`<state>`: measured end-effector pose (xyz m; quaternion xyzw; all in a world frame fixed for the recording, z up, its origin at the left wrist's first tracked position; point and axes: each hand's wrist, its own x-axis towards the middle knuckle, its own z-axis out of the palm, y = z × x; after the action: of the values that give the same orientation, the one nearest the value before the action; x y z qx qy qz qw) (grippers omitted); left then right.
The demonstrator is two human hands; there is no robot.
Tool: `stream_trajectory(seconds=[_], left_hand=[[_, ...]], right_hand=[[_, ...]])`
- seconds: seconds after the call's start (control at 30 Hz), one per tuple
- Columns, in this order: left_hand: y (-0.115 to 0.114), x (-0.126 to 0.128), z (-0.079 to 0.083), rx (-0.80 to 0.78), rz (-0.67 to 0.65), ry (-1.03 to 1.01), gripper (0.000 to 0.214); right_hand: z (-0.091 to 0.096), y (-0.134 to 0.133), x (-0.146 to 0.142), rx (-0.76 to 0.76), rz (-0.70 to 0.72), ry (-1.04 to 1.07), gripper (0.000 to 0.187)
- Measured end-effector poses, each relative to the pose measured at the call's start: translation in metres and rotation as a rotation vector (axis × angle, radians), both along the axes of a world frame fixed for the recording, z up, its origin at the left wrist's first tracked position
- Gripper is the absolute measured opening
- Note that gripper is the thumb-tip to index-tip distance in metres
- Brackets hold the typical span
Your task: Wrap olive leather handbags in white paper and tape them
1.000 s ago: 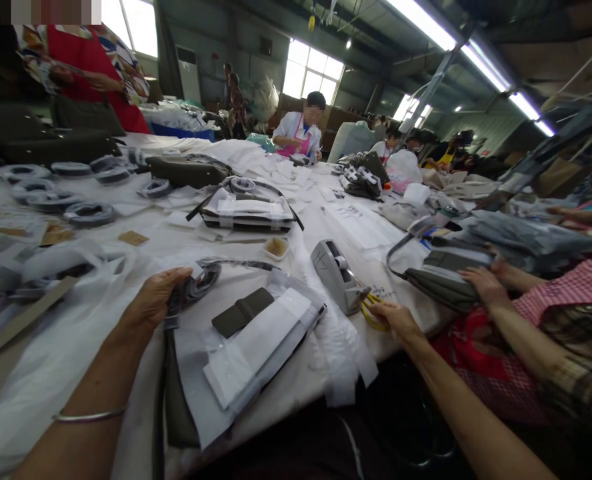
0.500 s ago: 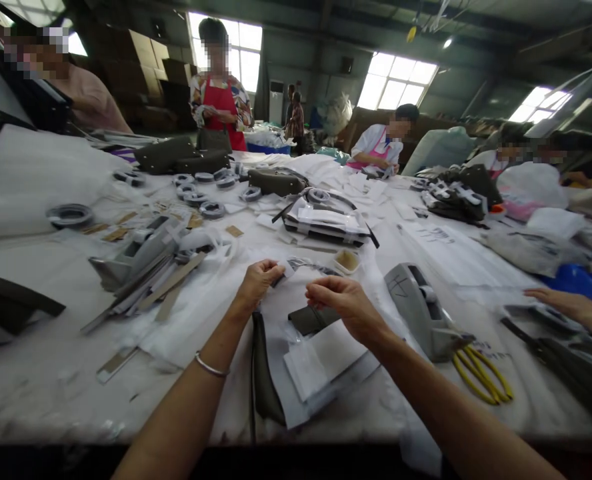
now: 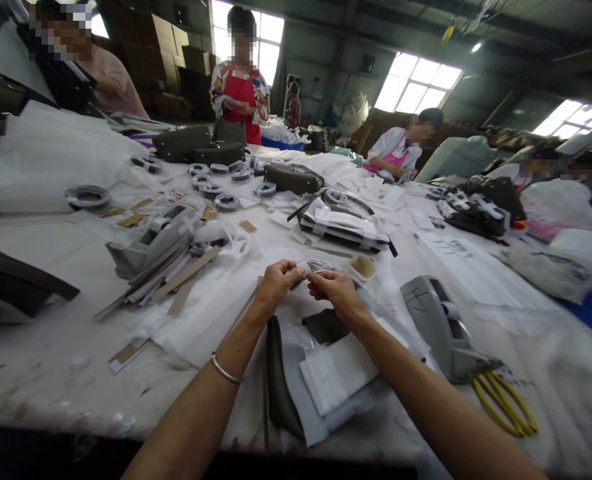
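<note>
My left hand (image 3: 277, 288) is closed in a pinch on a strap (image 3: 319, 265) wrapped in pale material, with a small white piece at the fingertips. My right hand (image 3: 337, 292) meets it there, its fingertips pinched together close to the white piece; what they grip is too small to make out. Below the hands lies a dark olive bag (image 3: 282, 383), partly covered by pale sheeting and a flat white paper packet (image 3: 339, 373). A small dish (image 3: 362, 267) with tan contents sits just beyond my right hand.
To the right stand a grey tape dispenser (image 3: 429, 327) and yellow-handled scissors (image 3: 507, 405). Another dispenser (image 3: 151, 243) and cardboard strips (image 3: 189, 277) lie left. Ahead are a wrapped bag (image 3: 343, 223) and several coiled straps (image 3: 226, 202). Co-workers stand around the table.
My right hand has moved in to meet my left hand at the strap; before, they were apart. The view has shifted left, and a co-worker's hand at the right edge is gone.
</note>
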<state>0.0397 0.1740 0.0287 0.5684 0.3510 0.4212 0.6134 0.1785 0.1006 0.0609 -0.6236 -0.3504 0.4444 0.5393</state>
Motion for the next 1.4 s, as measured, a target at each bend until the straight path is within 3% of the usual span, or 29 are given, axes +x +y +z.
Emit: stream_trajectory(seconds=[0.2,0.33,0.53,0.67,0.87,1.03,1.2,1.3,1.4], left_hand=[[-0.001,-0.001,0.001,0.005,0.052,0.037,0.035],[-0.003,0.001,0.003,-0.061,0.031,-0.041,0.038],[0.002,-0.001,0.004,-0.1,-0.039,-0.074,0.037],[0.009,-0.005,-0.001,-0.066,-0.025,-0.028,0.033],[0.01,-0.003,-0.005,-0.037,-0.059,0.038,0.038],[0.018,-0.009,-0.007,0.037,0.06,0.152,0.04],[0.03,-0.022,-0.002,0.182,0.262,0.268,0.034],[0.03,-0.022,-0.002,0.23,0.248,0.321,0.039],[0.026,-0.016,-0.008,0.303,0.166,0.478,0.045]], right_hand=[[-0.002,-0.004,0.005,-0.028,0.119,0.115,0.041],[-0.001,-0.002,0.004,-0.103,0.119,0.234,0.039],[-0.004,0.004,-0.005,-0.018,0.142,0.21,0.029],[-0.008,0.011,-0.011,-0.028,0.027,0.005,0.022],[-0.008,0.02,-0.016,-0.152,-0.068,-0.491,0.018],[0.007,0.015,-0.007,-0.194,0.089,-0.69,0.028],[0.049,-0.016,0.026,-0.044,0.121,-0.776,0.022],[0.07,-0.057,0.049,-0.028,0.106,-0.704,0.027],[0.076,-0.11,0.07,-0.156,0.122,-0.537,0.035]])
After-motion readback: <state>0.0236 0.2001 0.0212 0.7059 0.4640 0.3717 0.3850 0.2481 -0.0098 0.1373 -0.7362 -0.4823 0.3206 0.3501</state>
